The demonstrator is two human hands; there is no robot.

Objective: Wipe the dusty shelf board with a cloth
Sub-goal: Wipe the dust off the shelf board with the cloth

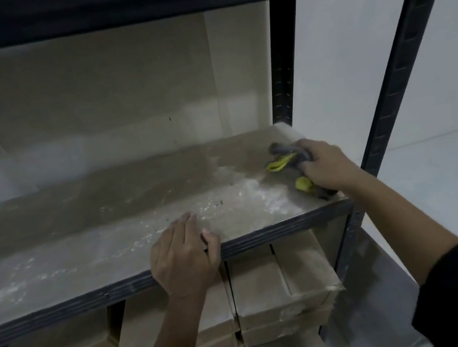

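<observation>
Two hands on the job: right hand (325, 166) grips a bunched grey cloth with yellow-green edging (287, 157) at the far-right end of the dusty grey shelf board (109, 223), while left hand (185, 256) lies flat over the dark metal front rail (62, 307), thumb hooked at the edge. Board's long axis runs left-right, and the white dust (241, 198) lies to the left of the cloth, between the hands; judged next stroke is leftward.

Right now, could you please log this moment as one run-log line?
right hand: grips cloth, right end of shelf board | left hand: rests on front edge | white dust: remains centre-left
</observation>
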